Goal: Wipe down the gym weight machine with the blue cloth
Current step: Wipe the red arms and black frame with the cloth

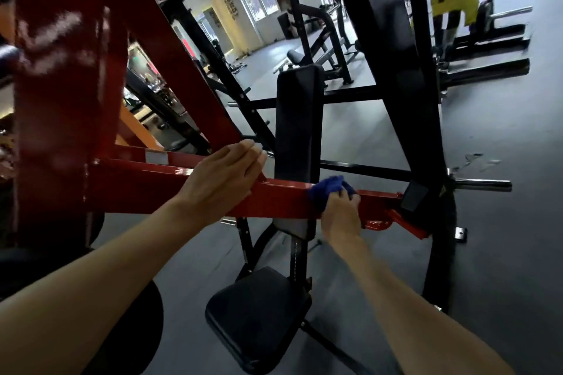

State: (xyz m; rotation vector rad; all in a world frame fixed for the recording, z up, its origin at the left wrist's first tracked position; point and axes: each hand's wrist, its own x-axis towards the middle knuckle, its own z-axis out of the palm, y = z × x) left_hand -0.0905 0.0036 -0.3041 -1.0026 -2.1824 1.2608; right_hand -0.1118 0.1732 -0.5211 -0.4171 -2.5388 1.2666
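A red horizontal bar [283, 198] of the weight machine crosses the middle of the view, joined at the left to a thick red upright [61, 85]. My right hand [341, 216] grips the bunched blue cloth [327, 189] and holds it against the top of the bar, just right of the black back pad [297, 119]. Further left on the same bar rests my left hand [222, 179], flat, fingers straight and pointing away from me. Below the bar sits the black seat pad [259, 310].
Black frame posts [405, 70] slant up on the right, with a chrome weight peg [481, 183] sticking out at bar height. More machines [320, 36] stand at the back. A person in yellow shorts [451, 0] stands at the top right on the grey rubber floor [502, 253].
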